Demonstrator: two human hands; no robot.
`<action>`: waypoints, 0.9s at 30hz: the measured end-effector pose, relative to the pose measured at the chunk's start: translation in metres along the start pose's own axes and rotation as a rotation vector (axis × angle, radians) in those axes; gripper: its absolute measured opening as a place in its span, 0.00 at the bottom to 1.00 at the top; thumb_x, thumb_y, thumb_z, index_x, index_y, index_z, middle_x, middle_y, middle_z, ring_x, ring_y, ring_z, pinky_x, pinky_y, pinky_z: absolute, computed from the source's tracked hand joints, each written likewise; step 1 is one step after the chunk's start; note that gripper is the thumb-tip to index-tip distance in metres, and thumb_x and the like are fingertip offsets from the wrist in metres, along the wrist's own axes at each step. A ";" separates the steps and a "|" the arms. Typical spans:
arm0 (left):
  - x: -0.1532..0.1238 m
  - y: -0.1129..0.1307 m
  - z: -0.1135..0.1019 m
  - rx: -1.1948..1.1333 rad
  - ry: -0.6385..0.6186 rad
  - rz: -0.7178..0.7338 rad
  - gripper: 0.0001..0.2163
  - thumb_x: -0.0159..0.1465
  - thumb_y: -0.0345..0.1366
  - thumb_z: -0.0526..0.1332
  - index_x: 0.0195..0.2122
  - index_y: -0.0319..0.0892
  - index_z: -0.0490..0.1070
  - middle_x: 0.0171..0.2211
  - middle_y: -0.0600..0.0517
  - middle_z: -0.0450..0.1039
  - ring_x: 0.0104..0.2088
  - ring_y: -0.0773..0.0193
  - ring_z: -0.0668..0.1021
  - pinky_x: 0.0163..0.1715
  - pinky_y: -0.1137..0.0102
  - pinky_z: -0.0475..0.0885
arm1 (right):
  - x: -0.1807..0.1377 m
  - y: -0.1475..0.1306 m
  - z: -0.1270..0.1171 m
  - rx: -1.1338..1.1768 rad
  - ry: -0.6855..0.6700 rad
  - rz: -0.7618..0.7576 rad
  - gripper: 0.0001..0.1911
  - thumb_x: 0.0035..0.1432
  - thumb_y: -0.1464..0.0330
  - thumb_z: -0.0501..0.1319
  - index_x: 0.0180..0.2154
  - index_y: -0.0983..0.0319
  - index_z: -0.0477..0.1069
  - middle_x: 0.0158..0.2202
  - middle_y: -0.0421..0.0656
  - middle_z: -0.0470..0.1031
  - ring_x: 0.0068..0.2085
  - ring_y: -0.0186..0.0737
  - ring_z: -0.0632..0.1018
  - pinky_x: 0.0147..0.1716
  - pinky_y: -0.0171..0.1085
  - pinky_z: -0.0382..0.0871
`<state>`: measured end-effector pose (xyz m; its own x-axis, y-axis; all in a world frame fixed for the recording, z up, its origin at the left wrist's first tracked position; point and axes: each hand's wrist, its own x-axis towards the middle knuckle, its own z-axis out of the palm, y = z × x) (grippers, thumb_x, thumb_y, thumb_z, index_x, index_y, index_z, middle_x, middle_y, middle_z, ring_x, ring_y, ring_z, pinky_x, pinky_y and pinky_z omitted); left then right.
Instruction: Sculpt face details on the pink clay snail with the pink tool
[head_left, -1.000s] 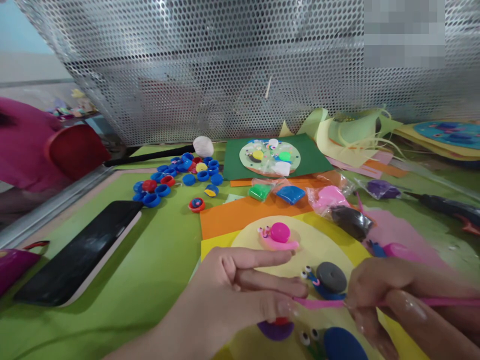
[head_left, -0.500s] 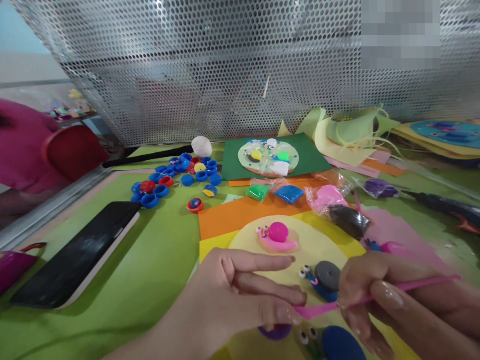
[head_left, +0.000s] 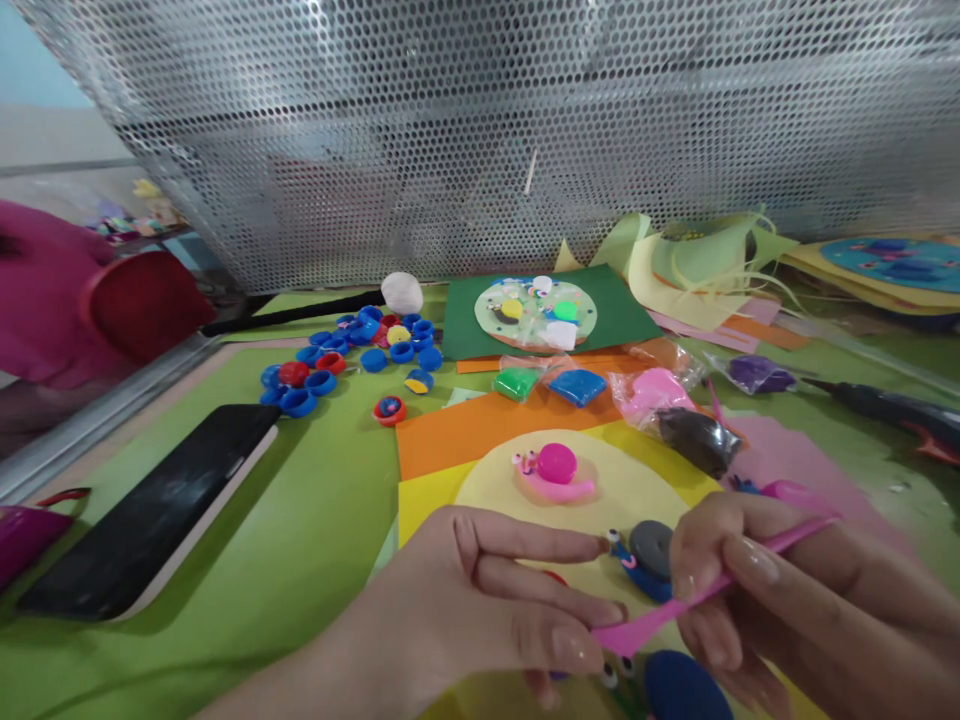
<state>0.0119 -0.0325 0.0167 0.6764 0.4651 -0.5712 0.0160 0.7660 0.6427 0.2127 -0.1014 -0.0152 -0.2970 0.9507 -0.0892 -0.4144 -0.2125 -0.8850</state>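
My right hand (head_left: 750,590) grips a pink plastic clay modelling tool (head_left: 645,626), its flat end pointing left. That flat end meets the thumb and fingertips of my left hand (head_left: 495,600), which are drawn together; whatever lies between them is hidden. Both hands hover over a pale yellow paper disc (head_left: 480,490). On the disc sits a pink clay snail (head_left: 556,472) with a bottle-cap shell. A blue snail with a grey shell (head_left: 649,550) is partly behind my right hand. Below, a snail with a dark blue shell (head_left: 686,688) shows; another shape is mostly covered by my left hand.
Blue and red bottle caps (head_left: 321,382) lie to the left, beyond a black phone (head_left: 150,510). Bagged clay packets (head_left: 577,386) line the far side. A glue gun (head_left: 892,408) rests at right. A finished snail disc (head_left: 487,315) lies before the perforated metal panel (head_left: 420,150).
The tool has tilted, its rear end higher and its flat tip lower and wider to view. My left hand has shifted slightly right and down, and its index finger now reaches the blue snail's eyes.
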 end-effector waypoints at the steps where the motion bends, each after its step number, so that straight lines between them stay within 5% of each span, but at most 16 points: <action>1: 0.001 -0.001 0.000 -0.003 -0.007 0.002 0.16 0.40 0.30 0.75 0.33 0.42 0.79 0.24 0.54 0.80 0.21 0.71 0.79 0.21 0.81 0.73 | 0.001 0.000 0.000 0.008 0.003 0.009 0.11 0.64 0.59 0.58 0.36 0.57 0.74 0.27 0.41 0.73 0.25 0.27 0.74 0.25 0.19 0.68; 27: 0.001 0.001 -0.001 -0.016 -0.027 0.010 0.16 0.41 0.31 0.74 0.34 0.42 0.78 0.26 0.53 0.80 0.27 0.66 0.81 0.21 0.80 0.73 | 0.004 -0.002 0.006 0.217 -0.042 0.028 0.11 0.62 0.61 0.61 0.33 0.61 0.74 0.27 0.41 0.73 0.26 0.27 0.73 0.26 0.20 0.68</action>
<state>0.0124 -0.0308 0.0163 0.6963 0.4607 -0.5504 -0.0026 0.7685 0.6399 0.2070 -0.0983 -0.0114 -0.3447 0.9344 -0.0897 -0.5796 -0.2870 -0.7627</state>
